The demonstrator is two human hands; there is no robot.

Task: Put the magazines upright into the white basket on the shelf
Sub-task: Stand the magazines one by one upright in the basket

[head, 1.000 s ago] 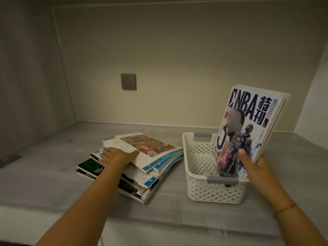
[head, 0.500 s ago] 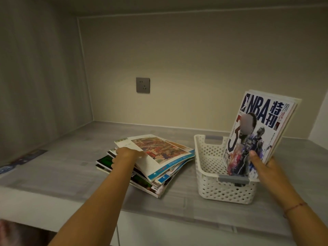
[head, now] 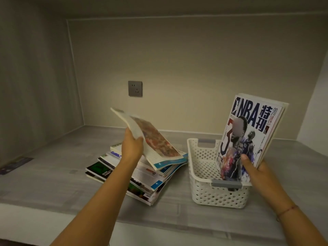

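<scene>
A white perforated basket (head: pixel 200 176) with grey handles stands on the grey shelf, right of centre. Inside it, an NBA magazine (head: pixel 252 132) with more magazines behind it stands upright, leaning right. My right hand (head: pixel 255 172) grips their lower right edge, thumb on the cover. Left of the basket lies an untidy stack of magazines (head: pixel 142 176). My left hand (head: pixel 132 148) holds the top magazine (head: pixel 156 142) by its left edge; that side is raised steeply while its right edge still rests on the stack.
The shelf is a recess with a side wall on the left, a back wall with a grey power socket (head: pixel 135 88), and a side wall at the right. A dark flat object (head: pixel 15 165) lies at the far left of the shelf (head: pixel 53 167).
My left hand has lifted the left edge of the top magazine from flat on the stack to a steep tilt. My right hand still holds the upright magazines in the basket.
</scene>
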